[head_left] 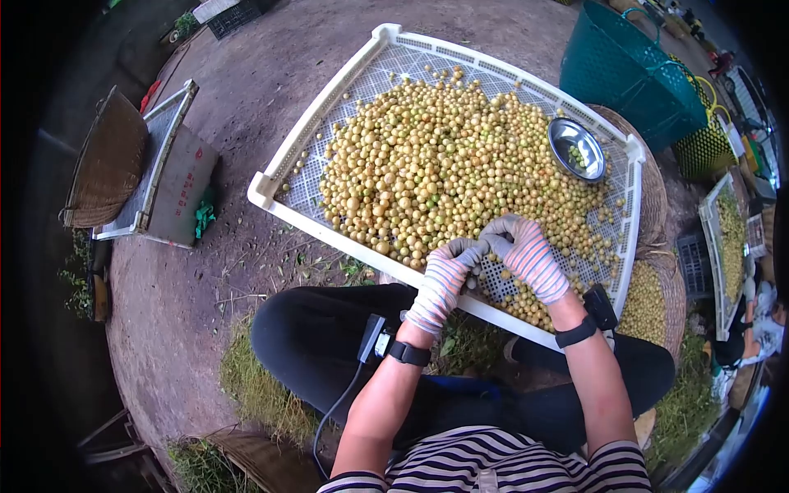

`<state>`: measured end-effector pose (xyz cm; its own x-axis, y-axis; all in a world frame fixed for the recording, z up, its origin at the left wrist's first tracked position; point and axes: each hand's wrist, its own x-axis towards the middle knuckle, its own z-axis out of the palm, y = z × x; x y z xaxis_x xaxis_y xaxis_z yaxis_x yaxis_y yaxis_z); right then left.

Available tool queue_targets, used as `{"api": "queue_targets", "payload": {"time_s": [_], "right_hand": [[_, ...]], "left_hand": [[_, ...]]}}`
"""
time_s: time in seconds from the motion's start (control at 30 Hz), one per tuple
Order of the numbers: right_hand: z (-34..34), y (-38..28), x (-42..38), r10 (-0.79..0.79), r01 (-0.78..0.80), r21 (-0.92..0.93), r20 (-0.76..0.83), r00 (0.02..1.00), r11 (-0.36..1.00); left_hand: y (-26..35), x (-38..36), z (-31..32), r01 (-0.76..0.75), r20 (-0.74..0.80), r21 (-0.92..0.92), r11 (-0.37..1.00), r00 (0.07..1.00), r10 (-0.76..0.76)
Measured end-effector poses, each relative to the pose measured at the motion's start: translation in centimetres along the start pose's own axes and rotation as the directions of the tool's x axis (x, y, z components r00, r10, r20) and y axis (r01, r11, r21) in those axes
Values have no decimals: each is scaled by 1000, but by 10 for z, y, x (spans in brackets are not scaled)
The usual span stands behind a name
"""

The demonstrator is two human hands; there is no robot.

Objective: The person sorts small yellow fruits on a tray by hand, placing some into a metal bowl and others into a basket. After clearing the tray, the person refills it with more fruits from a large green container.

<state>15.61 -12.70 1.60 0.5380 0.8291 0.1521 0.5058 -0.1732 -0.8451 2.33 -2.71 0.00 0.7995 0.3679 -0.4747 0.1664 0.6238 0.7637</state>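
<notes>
A white plastic mesh tray [316, 232] lies in front of me, heaped with small round yellowish fruits [419, 156]. My left hand [445, 275], in a striped glove with grey fingertips, is over the tray's near rim with its fingers closed. Fingertips touching it, my right hand [526, 253] wears the same kind of glove and is closed too, above the fruits. Whatever may be pinched between the fingers is too small or hidden to make out. A shiny metal bowl [567, 135] with a few greenish pieces sits on the fruits at the tray's right side.
A round woven basket [672, 283] of fruits stands under the tray's right edge. Beyond it are a green basket [612, 74] and a black-and-yellow one [705, 152]. Leaning at left are a wicker basket [107, 164] and a box [182, 185]. Cut stems [263, 382] lie beside my knee.
</notes>
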Motion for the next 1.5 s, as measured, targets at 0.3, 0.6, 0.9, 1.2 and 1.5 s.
{"api": "queue_targets", "payload": {"time_s": [0.3,0.6,0.9,1.2,1.5], "right_hand": [[-26,-38,-79,303,1,-446,609,733,895],[-55,10,-29,114,-126,-375,-54,992,918],[-80,15,-55,144,146,-641,377,915,753],[-77,46,-100,190,88,-768,265,946,634],[-62,13,-87,364,-30,-811,228,903,584]], "left_hand": [[2,-10,-4,-203,169,902,381,978,122],[22,-12,-2,-71,-167,131,989,982,92],[21,-13,3,-35,-105,153,988,993,51],[4,-18,19,-5,-12,211,977,1000,8],[-6,-21,24,83,83,143,986,992,-96]]}}
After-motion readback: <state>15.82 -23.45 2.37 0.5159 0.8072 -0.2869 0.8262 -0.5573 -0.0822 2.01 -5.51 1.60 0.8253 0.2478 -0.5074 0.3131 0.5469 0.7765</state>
